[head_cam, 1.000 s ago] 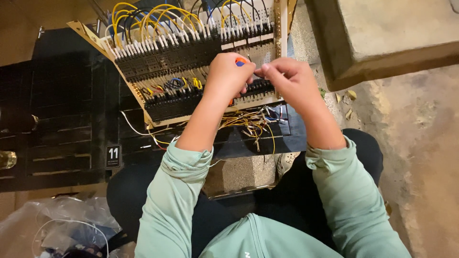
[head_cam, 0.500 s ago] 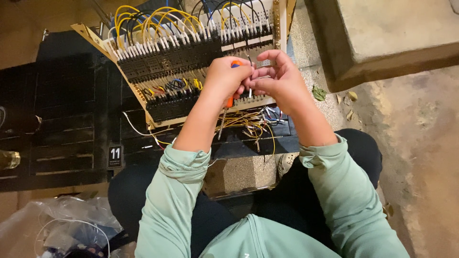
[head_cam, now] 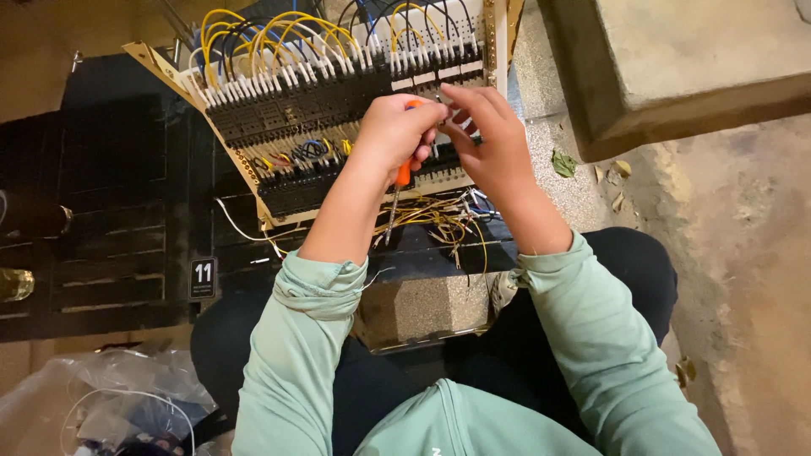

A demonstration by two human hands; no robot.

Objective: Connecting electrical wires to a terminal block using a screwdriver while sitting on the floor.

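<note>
A wiring panel (head_cam: 287, 110) with rows of black terminal blocks and yellow, blue and black wires lies tilted in front of me. My left hand (head_cam: 395, 135) is closed around an orange-handled screwdriver (head_cam: 400, 181), its metal shaft pointing down toward me. My right hand (head_cam: 490, 139) is beside it over the panel's right part, fingers pinched together at the left hand's fingertips; what they pinch is too small to tell. Loose yellow wires (head_cam: 439, 221) hang below the panel under both hands.
A black slatted crate (head_cam: 110, 211) with a small number tag lies to the left. A clear plastic bag (head_cam: 118, 405) with white cable sits at the lower left. A stone block (head_cam: 676, 67) rises at the upper right, above bare ground with dry leaves (head_cam: 583, 165).
Both hands have lifted slightly up the panel and closed together. The screwdriver has swung so its shaft now points down toward me.
</note>
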